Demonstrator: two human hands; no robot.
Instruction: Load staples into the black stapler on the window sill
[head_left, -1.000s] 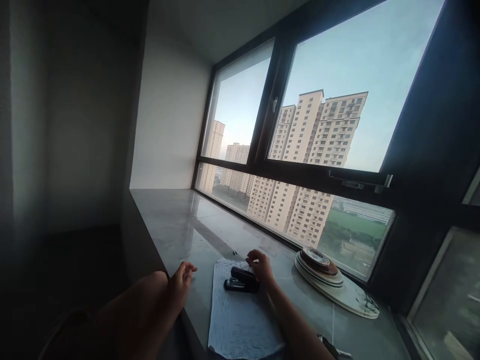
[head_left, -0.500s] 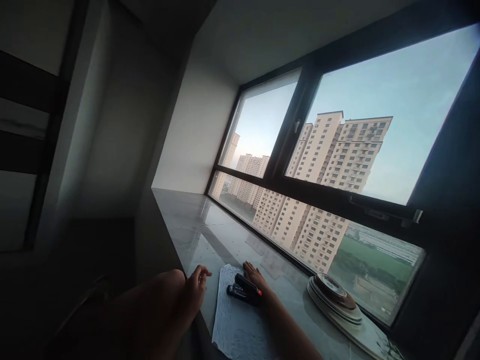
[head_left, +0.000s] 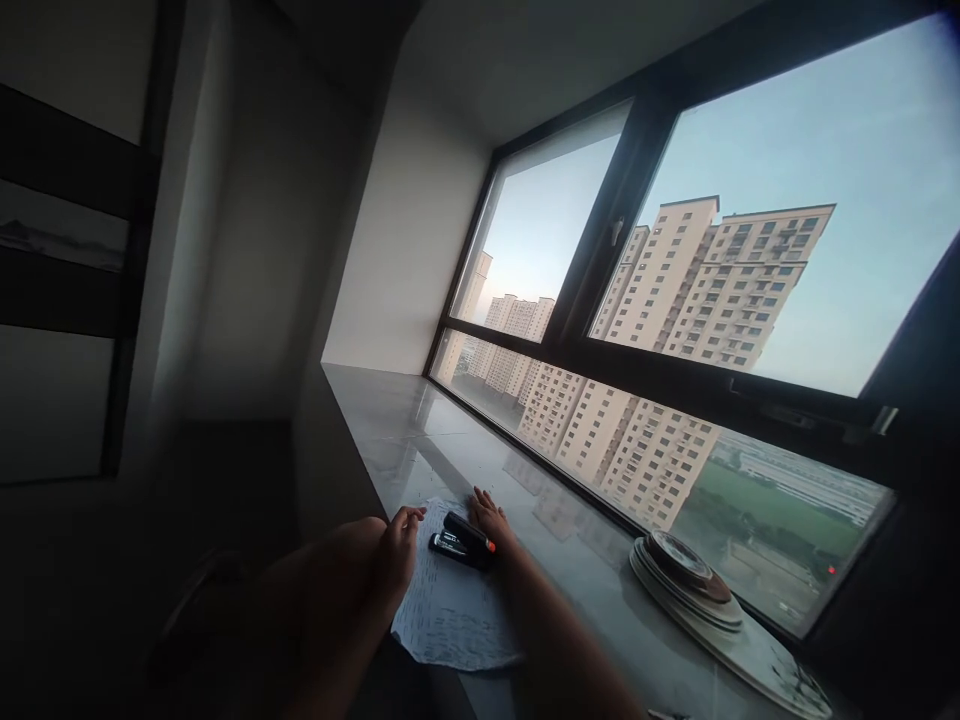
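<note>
A wrinkled sheet of paper point(head_left: 450, 625) covered in handwriting lies on the stone windowsill in front of me, its near edge curling over the sill's front edge. On its upper part rests a black stapler point(head_left: 461, 542) with an orange-red end, its arms spread in a V. My right hand point(head_left: 490, 518) lies palm down beside the stapler, fingers stretched out and flat, the wrist by the orange end. At the paper's left edge is my left hand point(head_left: 405, 527), its fingers curled inward. Whether they pinch anything is hidden.
A stack of plates point(head_left: 686, 580) stands on the right of the sill point(head_left: 382, 405), on a larger oval platter point(head_left: 780, 675). Dark window frames point(head_left: 600, 355) border the sill's far side. A white wall point(head_left: 390, 270) closes its far end, and dark floor lies left.
The paper, stapler and right hand have shifted left relative to the sill. My left hand, apart from the paper before, is now at its left edge. The view has turned slightly.
</note>
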